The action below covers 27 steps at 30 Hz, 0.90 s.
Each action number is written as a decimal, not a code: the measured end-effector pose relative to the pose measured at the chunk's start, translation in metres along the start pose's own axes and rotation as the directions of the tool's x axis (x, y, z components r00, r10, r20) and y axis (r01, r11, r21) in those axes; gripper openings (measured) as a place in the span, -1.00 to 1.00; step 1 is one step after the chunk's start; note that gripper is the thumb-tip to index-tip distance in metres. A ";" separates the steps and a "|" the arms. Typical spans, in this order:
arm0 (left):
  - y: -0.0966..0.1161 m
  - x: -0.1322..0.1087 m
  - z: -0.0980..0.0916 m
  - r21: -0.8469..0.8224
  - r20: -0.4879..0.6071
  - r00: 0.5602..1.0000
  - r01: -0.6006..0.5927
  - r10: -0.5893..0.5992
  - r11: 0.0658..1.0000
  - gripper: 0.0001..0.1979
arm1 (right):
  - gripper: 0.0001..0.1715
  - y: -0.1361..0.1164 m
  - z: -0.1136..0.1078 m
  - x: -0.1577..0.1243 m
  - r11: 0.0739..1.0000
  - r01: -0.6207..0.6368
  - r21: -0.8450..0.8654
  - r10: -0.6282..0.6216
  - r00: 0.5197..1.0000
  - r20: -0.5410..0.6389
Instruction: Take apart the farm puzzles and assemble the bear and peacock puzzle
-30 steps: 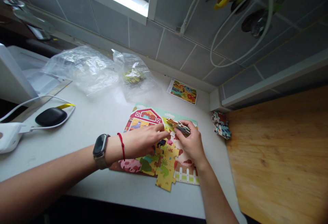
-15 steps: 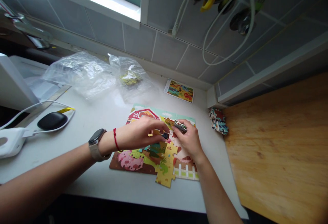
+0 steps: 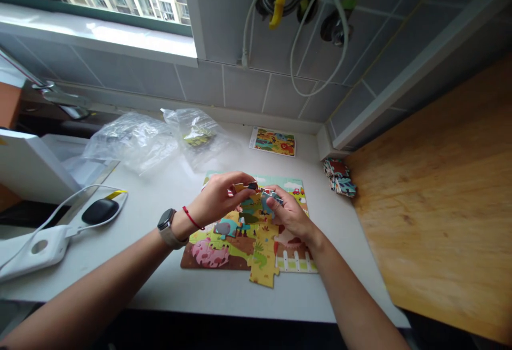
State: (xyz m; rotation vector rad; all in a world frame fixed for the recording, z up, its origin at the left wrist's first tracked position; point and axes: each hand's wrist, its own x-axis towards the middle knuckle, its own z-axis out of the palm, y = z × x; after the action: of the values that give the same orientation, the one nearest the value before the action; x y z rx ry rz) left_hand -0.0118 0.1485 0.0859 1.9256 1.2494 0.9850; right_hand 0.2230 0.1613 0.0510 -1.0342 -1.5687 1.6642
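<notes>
Fingers (image 3: 239,176) of the left hand (image 3: 220,198) close in a pinch on a puzzle piece (image 3: 251,185), of which a dark patch shows. Just beside it, the right hand (image 3: 290,214) grips a small stack of pieces (image 3: 269,201), thumb on top. Both are raised over a farm puzzle (image 3: 210,254), which lies flat near the front edge of the counter (image 3: 192,299). On top of that rests a partly joined yellow section (image 3: 262,259), its lower end jutting past the puzzle's near side.

Farther out, more pieces sit in piles (image 3: 340,177) at the counter's right edge, next to a wooden board (image 3: 436,206). Toward the back right corner lies a picture card (image 3: 275,142). Clear plastic bags (image 3: 132,139) slump along the back edge; near the left end are a black rounded object (image 3: 100,211) and a white power strip (image 3: 38,251).
</notes>
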 end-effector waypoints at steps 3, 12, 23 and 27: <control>0.001 0.007 0.005 0.006 -0.010 1.000 0.001 0.000 1.000 -0.84 | -0.38 0.002 0.002 0.001 1.000 0.001 0.008 -0.001 1.000 -0.002; 0.017 0.013 -0.001 -0.039 0.014 1.000 -0.028 0.028 0.999 -0.82 | -0.57 0.006 0.000 0.004 0.978 0.083 -0.194 -0.112 0.983 -0.146; -0.016 -0.002 0.039 0.349 -0.001 0.956 -0.274 0.292 0.896 -0.73 | -0.59 0.011 -0.006 0.012 0.990 0.141 -0.014 -0.141 0.964 -0.226; -0.029 -0.004 0.043 0.420 -0.085 0.976 -0.148 0.201 0.895 -0.35 | -0.59 0.013 -0.008 0.011 0.992 0.123 -0.018 -0.125 0.978 -0.166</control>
State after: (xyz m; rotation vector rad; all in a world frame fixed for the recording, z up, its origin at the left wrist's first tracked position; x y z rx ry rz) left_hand 0.0100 0.1503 0.0388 2.3669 1.4691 1.0056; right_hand 0.2260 0.1734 0.0365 -1.0296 -1.4989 1.4508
